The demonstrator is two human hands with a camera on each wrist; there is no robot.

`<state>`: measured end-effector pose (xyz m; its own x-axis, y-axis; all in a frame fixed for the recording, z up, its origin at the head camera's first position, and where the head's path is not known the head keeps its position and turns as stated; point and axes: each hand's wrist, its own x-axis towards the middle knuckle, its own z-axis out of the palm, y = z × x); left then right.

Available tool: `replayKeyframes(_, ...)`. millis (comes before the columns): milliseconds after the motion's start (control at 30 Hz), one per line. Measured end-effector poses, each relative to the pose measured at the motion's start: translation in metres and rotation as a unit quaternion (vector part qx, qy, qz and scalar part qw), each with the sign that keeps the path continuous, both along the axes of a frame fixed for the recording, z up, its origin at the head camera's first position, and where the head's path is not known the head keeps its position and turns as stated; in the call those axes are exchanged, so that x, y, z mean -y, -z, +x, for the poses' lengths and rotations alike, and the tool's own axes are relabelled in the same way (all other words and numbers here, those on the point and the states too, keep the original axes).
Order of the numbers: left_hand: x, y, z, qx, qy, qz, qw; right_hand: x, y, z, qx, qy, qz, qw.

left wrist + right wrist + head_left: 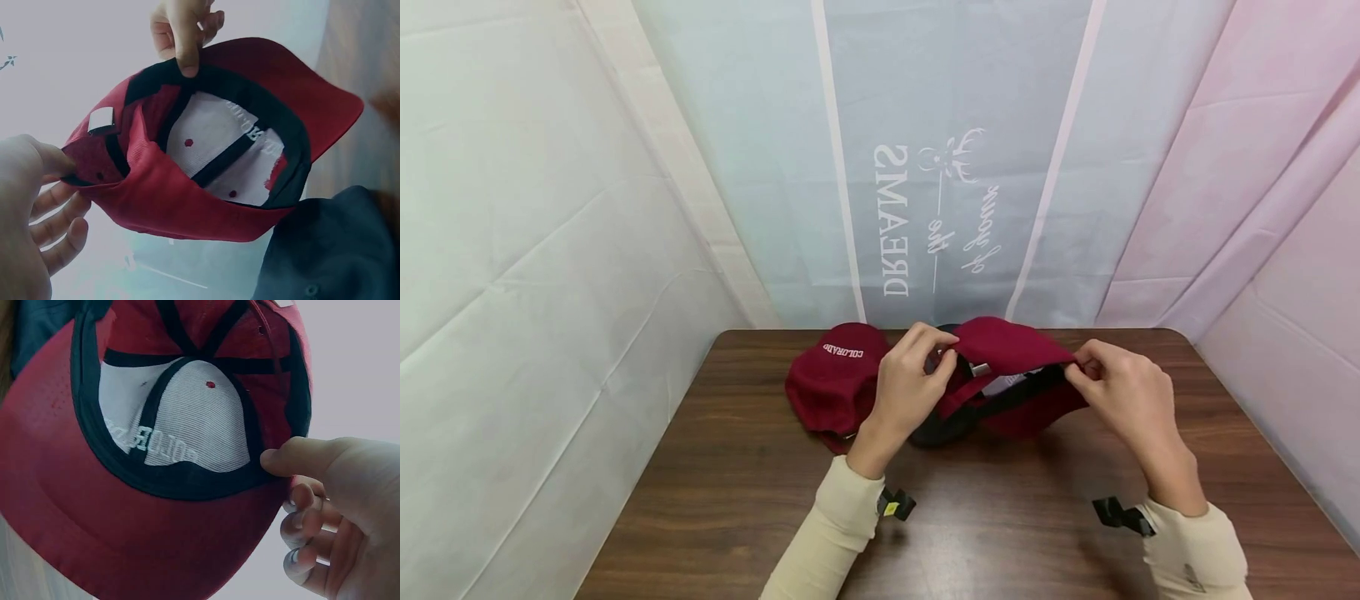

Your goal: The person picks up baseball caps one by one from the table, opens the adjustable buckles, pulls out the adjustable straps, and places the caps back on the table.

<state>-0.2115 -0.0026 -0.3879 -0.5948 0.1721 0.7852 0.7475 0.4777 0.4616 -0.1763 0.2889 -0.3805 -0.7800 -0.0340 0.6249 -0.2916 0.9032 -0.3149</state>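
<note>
A dark red baseball cap (1011, 348) is held up over the table with its inside toward me. My left hand (912, 372) pinches its back edge, close to the metal strap buckle (102, 120). At the other side my right hand (1126, 396) pinches the rim near the brim (125, 534), thumb on the black sweatband (187, 481). White backing and reversed embroidery show inside the crown. A dark cap (942, 429) lies below and behind it, partly hidden. Left of my left hand rests another dark red cap (835, 379) with white COLORADO lettering.
The brown wooden table (745, 517) spans the lower view. White cloth (550, 250) hangs at the left, and a pale blue cloth printed with white words (955, 83) hangs behind the table. Black straps (1123, 515) with small devices sit at both wrists.
</note>
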Motion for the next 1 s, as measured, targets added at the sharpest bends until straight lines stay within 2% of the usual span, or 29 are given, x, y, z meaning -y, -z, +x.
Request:
replayKeyframes(433, -0.009, 0.011, -0.003, -0.008, 0.012, -0.026, 0.9996, -0.006, 0.014, -0.010, -0.066, 0.024, -0.017, 0.9974)
replayKeyframes(733, -0.014, 0.019, -0.005, -0.009, 0.013, -0.047, 0.9988, -0.009, 0.023, -0.017, -0.090, 0.040, -0.028, 0.9947)
replayKeyframes(1000, -0.017, 0.028, -0.004, 0.005, 0.047, -0.058, 0.9972, -0.010, 0.033, -0.022, -0.119, 0.050, -0.040, 0.9909)
